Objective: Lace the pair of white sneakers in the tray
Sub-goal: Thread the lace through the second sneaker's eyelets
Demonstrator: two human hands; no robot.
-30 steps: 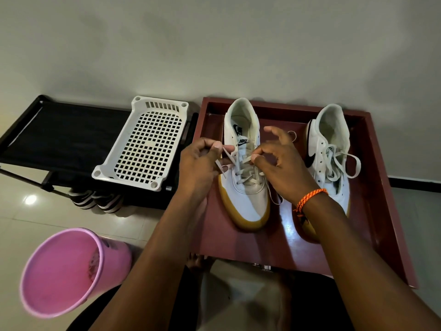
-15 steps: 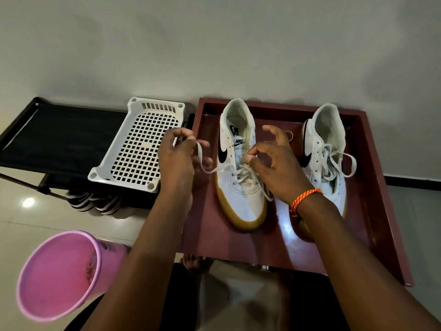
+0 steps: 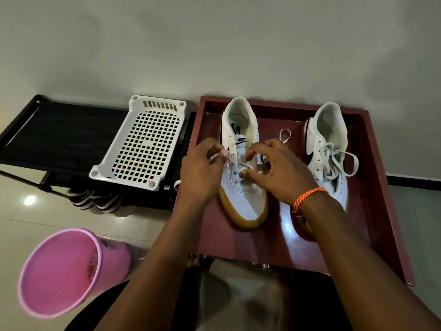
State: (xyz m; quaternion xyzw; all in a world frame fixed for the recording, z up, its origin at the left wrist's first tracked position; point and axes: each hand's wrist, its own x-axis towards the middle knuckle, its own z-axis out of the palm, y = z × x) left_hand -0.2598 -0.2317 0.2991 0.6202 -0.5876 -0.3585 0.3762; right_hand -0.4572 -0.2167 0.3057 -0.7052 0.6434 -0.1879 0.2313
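Observation:
Two white sneakers with gum soles stand in a dark red tray (image 3: 372,187), heels toward the wall. Both hands work on the left sneaker (image 3: 242,199). My left hand (image 3: 202,170) pinches a white lace end beside the shoe's left eyelets. My right hand (image 3: 279,173), with an orange band on the wrist, has curled fingers over the tongue and pinches the lace (image 3: 245,167) at the eyelets. A loop of that lace (image 3: 285,136) lies behind my right hand. The right sneaker (image 3: 327,144) stands laced with loose lace ends; my right wrist hides its toe.
A white perforated plastic basket (image 3: 143,144) lies on a black rack (image 3: 59,137) left of the tray. Striped shoes (image 3: 95,201) sit under the rack. A pink bucket (image 3: 64,271) stands on the tiled floor at lower left. The grey wall is close behind the tray.
My left hand, which had pulled the lace out to the left, has come back in to the shoe's left eyelets. My right hand has stayed over the tongue.

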